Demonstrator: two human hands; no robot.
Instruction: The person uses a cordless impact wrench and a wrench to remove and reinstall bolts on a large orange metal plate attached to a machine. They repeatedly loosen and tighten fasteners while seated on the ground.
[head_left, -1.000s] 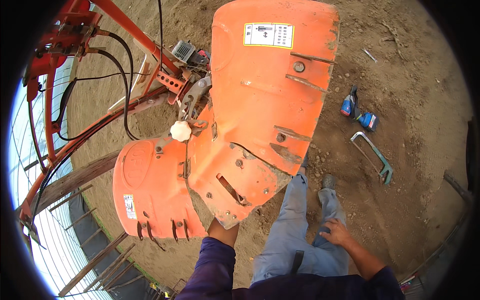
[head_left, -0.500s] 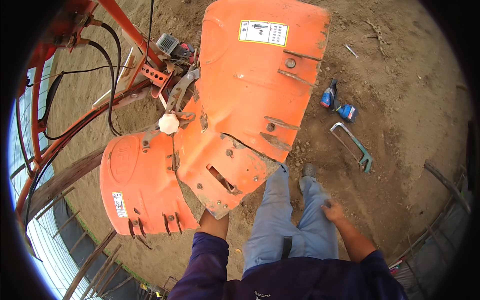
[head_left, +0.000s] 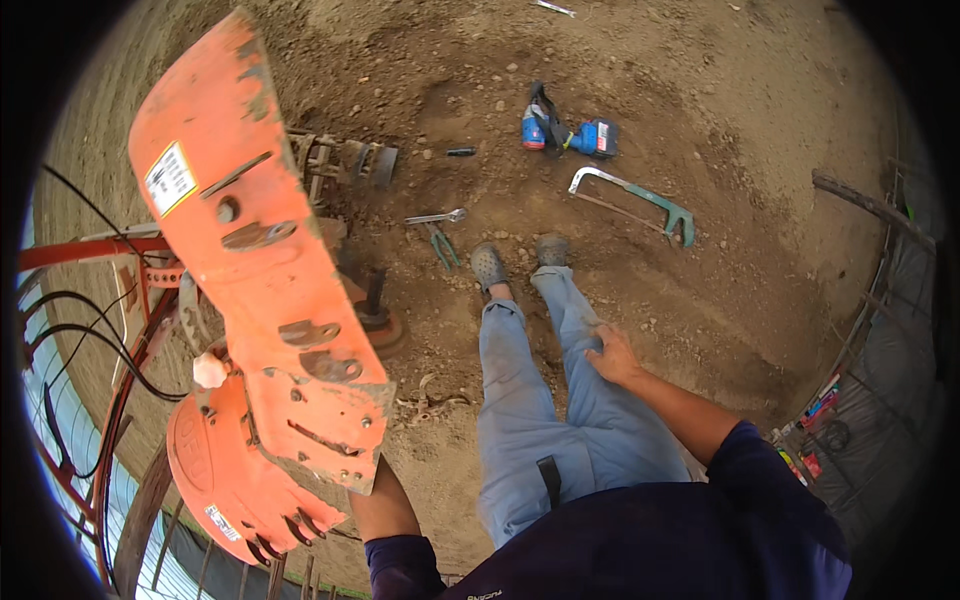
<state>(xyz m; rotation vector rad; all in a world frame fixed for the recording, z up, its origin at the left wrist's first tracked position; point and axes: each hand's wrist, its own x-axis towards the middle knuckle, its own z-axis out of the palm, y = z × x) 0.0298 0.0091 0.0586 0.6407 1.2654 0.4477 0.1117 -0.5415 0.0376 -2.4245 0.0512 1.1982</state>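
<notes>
A large orange metal cover point(head_left: 235, 215), scratched and muddy along its edges, takes up the left side. Bolts and tabs run along it, and a white knob point(head_left: 210, 371) sits near the joint with a lower curved orange section point(head_left: 235, 470). My left forearm point(head_left: 385, 508) reaches up behind the cover's lower corner; the hand itself is hidden there, so its fingers and grip do not show. My right hand point(head_left: 613, 357) rests on my right trouser leg point(head_left: 573, 350), holding nothing that I can see, its fingers laid over the cloth.
On the dirt lie pliers point(head_left: 443, 247), a wrench point(head_left: 437, 216), a small dark cylinder point(head_left: 461, 152), a blue power tool point(head_left: 570, 133), a green hacksaw point(head_left: 640, 201) and another wrench point(head_left: 554, 8). Muddy machine parts point(head_left: 345, 165) protrude beside the cover. Black hoses point(head_left: 90, 330) hang at left.
The view has swung right, and the cover now appears farther left and more edge-on. Pliers, a wrench and machine parts have come into sight. My right hand still rests on my leg.
</notes>
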